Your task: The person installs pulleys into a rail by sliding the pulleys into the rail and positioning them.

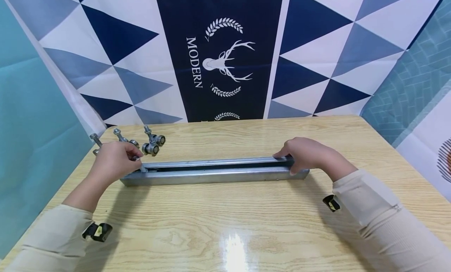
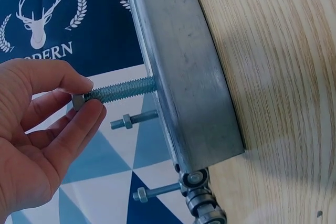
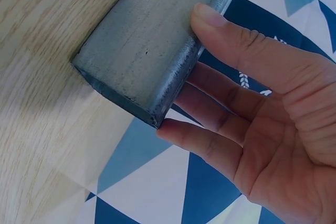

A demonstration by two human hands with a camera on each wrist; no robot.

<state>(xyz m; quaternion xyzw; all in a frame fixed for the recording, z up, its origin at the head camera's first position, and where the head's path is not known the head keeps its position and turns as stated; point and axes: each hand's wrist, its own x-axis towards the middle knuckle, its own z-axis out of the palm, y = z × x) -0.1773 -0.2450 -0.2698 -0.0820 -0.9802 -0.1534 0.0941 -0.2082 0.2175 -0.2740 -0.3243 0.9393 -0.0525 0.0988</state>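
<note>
A long metal C-shaped rail (image 1: 211, 177) lies across the wooden table, its slot facing up. Near its left end, my left hand (image 1: 114, 160) pinches the top of a threaded bolt (image 2: 126, 91) between thumb and fingers, by the hex nut (image 2: 78, 102). The bolt stands upright in the slot; whatever it joins inside the rail is hidden by the rail wall. At the opposite end, my right hand (image 1: 306, 154) grips the rail, thumb on the near side (image 3: 142, 40) and fingers on the far side.
Behind the rail's left end stand three roller trolleys with upright bolts: one nearest the rail (image 1: 151, 143), a second (image 1: 121, 136) partly behind my left hand, and a third (image 1: 96, 139) at the table's left edge. A patterned cloth (image 1: 225, 64) hangs behind the table (image 1: 197, 225).
</note>
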